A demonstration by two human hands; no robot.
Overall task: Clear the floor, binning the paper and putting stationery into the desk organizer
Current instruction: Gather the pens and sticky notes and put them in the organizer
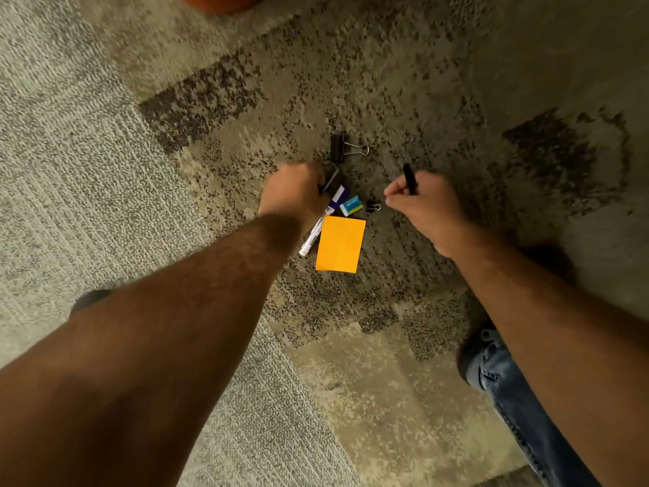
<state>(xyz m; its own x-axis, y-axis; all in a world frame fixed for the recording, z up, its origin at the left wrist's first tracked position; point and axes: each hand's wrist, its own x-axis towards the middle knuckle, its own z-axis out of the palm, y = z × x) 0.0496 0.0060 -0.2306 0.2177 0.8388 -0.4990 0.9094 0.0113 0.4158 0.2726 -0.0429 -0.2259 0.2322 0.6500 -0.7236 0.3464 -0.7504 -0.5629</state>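
On the carpet lie an orange sticky-note pad [340, 245], a white marker with a purple cap [321, 223], a small white-and-blue eraser [350, 205], a tiny black binder clip [373, 206] and a large black binder clip [342, 148]. My left hand [294, 193] is closed low over the marker's upper end, gripping a thin dark pen-like item [330, 180] whose tip pokes out by the fingers. My right hand [423, 205] is raised to the right of the pile, shut on a black pen [409, 178] that sticks up from the fist.
Patterned beige and brown carpet [386, 82] runs all around, with a grey tile section [70, 152] to the left. My jeans leg and dark shoe [491, 360] stand at lower right. An orange-brown rounded object [221, 1] sits at the top edge.
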